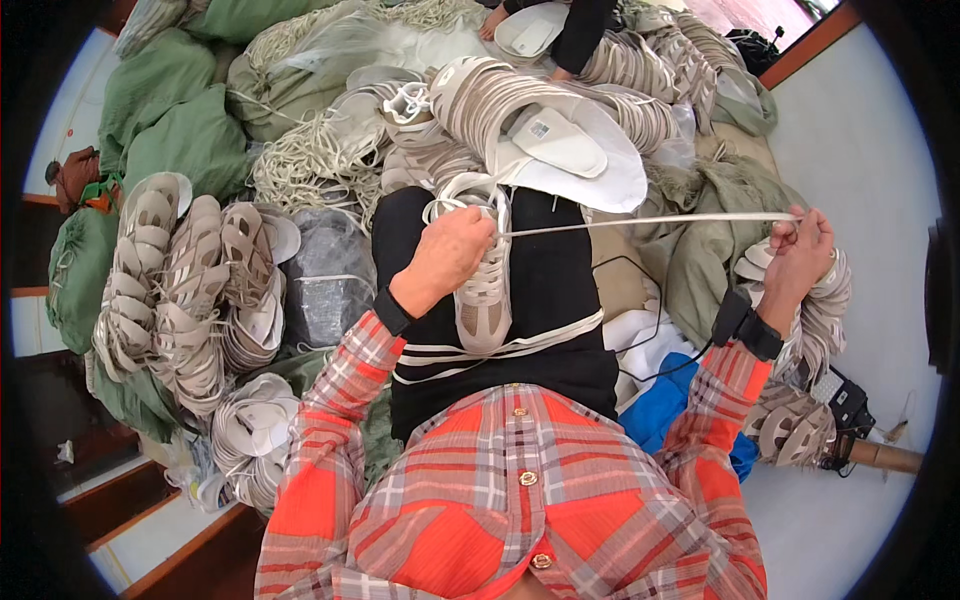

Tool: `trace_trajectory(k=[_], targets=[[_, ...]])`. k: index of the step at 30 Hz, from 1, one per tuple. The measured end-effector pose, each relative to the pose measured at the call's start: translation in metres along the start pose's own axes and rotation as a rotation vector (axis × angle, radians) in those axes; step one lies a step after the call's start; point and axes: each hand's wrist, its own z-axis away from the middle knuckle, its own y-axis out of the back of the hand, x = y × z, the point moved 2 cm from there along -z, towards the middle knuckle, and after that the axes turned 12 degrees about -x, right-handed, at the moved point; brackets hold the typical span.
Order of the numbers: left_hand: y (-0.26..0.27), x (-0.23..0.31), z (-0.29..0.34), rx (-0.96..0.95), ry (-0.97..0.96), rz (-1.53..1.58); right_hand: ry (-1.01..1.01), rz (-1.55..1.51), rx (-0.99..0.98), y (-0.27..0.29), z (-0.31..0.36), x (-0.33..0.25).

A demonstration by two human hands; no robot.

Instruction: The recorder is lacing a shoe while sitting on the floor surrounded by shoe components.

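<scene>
On my black-trousered lap lies a beige and white shoe upper [483, 322], its toe toward me and part of its front laced. My left hand [455, 247] is closed at the side of its lace rows, fingers curled around the upper's edge. A flat pale shoelace [650, 221] runs taut from the upper, beside my left hand, out to the right. Its far end is pinched in the fingertips of my right hand [800, 248], which is raised well to the right. More loose laces [545, 343] lie across my lap beneath the toe.
Rows of nested shoe uppers [160, 290] stand at the left, near green sacks [175, 110]. Ahead are a heap of laces [310, 165] and stacked uppers with white insoles [560, 140]. A blue cloth [665, 405] and black cable lie at right. Another person's hand [494, 22] shows at the top.
</scene>
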Motion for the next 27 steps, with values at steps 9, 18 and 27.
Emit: trace_trajectory(k=[9, 18, 27], targets=[[0.009, 0.016, -0.010, 0.184, -0.066, 0.042, -0.024, 0.510, -0.666, -0.077, 0.080, 0.065], [0.008, -0.015, -0.029, -0.256, -0.088, -0.550, 0.121, 0.672, -1.011, -0.202, 0.162, 0.094], [0.034, 0.007, 0.004, -0.066, -0.105, -0.160, 0.112, 0.552, -1.074, -0.212, 0.163, 0.097]])
